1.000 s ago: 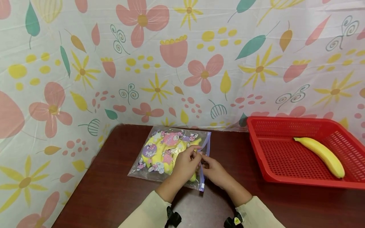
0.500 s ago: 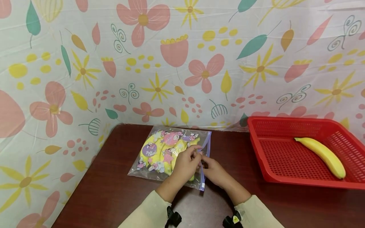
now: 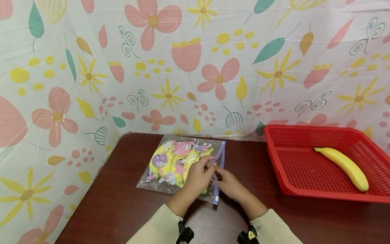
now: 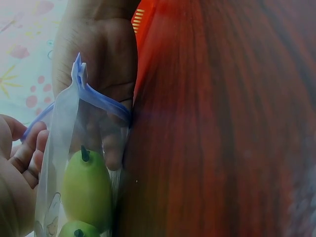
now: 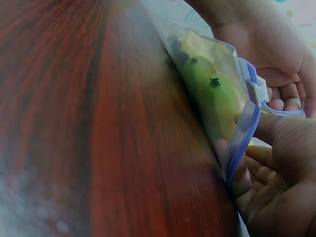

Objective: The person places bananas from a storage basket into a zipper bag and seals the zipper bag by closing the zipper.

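Nothing's shifted: left grip (image 3: 199, 174) pinches bag lip (image 3: 223, 152), right grip (image 3: 230, 183) touches it, closure unclear.

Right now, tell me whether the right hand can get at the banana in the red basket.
Probably, yes: the banana lies uncovered in the open-topped red basket, on that side. The right hand holds the zip bag at its edge, though, so would likely need to let go first.

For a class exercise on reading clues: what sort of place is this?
Probably an indoor recording corner: a flower-print sheet hangs close behind a dark table, and a black device sits at each wrist.
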Demonstrator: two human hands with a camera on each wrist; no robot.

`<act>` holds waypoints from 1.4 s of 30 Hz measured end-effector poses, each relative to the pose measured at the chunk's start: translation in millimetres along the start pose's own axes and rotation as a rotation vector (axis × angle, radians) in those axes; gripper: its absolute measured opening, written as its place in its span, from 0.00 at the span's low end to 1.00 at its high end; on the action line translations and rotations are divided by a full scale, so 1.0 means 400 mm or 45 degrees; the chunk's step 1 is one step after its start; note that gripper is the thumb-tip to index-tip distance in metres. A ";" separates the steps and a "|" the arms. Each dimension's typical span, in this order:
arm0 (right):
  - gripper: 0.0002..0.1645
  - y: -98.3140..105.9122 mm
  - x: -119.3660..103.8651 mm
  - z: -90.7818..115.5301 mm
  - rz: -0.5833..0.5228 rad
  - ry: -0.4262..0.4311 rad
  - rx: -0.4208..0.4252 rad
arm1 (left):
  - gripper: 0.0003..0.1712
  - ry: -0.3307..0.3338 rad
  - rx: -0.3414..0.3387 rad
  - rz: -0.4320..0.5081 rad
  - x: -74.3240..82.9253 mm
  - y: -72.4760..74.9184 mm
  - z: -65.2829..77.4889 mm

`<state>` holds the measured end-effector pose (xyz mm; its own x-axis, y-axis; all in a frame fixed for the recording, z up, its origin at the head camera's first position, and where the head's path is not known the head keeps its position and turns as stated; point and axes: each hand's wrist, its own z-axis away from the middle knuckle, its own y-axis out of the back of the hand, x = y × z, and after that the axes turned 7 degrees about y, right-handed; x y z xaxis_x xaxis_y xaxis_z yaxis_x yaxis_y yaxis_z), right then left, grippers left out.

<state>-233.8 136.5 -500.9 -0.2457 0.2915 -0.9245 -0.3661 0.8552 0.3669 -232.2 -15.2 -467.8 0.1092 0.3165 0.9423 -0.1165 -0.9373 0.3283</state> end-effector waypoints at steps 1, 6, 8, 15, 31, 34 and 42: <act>0.24 0.000 0.000 0.000 0.002 -0.005 0.003 | 0.16 0.002 0.000 0.000 0.000 0.000 0.000; 0.27 0.000 0.000 0.000 -0.010 -0.004 0.002 | 0.16 -0.004 0.000 0.007 -0.003 0.002 0.000; 0.28 0.000 0.000 0.000 -0.016 0.002 -0.003 | 0.16 -0.011 0.002 0.007 -0.002 0.003 0.000; 0.31 0.009 -0.004 0.004 -0.044 -0.005 -0.007 | 0.16 -0.015 0.024 -0.020 0.001 0.008 -0.003; 0.25 0.045 -0.040 0.012 0.113 -0.036 0.003 | 0.16 -0.005 0.026 -0.058 0.007 0.013 -0.005; 0.23 0.047 -0.047 0.013 0.163 -0.011 0.015 | 0.15 -0.004 0.033 -0.067 0.006 0.012 -0.005; 0.18 0.063 -0.076 0.022 0.279 0.043 0.056 | 0.16 -0.013 0.029 -0.054 0.007 0.014 -0.002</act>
<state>-227.6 153.0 -464.6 -0.3450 0.4588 -0.8188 -0.2617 0.7908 0.5534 -233.5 -19.6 -463.2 0.1240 0.3546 0.9268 -0.0892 -0.9262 0.3663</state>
